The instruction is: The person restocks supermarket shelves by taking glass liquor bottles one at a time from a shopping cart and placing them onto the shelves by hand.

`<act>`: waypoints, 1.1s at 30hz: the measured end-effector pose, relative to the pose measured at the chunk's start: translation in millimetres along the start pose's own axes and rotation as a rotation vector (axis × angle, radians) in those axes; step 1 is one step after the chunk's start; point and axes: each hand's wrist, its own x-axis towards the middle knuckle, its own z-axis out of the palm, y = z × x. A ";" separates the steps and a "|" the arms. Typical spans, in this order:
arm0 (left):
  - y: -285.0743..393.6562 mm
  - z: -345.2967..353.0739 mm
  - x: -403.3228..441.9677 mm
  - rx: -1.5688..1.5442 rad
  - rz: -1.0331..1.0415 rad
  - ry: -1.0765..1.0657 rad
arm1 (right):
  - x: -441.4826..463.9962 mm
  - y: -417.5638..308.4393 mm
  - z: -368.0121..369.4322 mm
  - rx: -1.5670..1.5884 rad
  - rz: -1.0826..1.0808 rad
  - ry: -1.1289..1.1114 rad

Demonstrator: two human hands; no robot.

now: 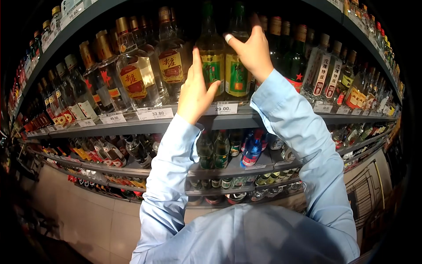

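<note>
Two green-labelled bottles stand side by side on the shelf, a left one (212, 66) and a right one (238, 75). My left hand (196, 90) is at the left bottle's lower left side, fingers pointing up and thumb spread toward its label. Around the upper right side of the right bottle is my right hand (254, 49), thumb and fingers apart, with something white on its thumb. Neither hand is wrapped round a bottle; whether they touch the glass I cannot tell. Below, a price tag (225, 108) reads 29.00.
Clear bottles with red and yellow labels (132, 81) stand to the left, a green bottle with a red star (295, 61) to the right. The shelf edge (154, 127) runs across below. Lower shelves hold several bottles, one blue (252, 150). A wire cart (362, 193) is at lower right.
</note>
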 end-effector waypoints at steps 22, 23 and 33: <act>-3.3 3.9 -0.5 0.116 0.084 0.053 | 29.7 -6.8 -3.1 0.198 0.140 -0.172; -2.1 3.5 -0.6 0.080 0.051 0.035 | 29.0 3.0 3.4 0.268 0.120 -0.142; 33.6 10.2 -22.9 0.037 0.386 0.293 | -78.8 -35.6 -120.4 0.463 0.048 -0.196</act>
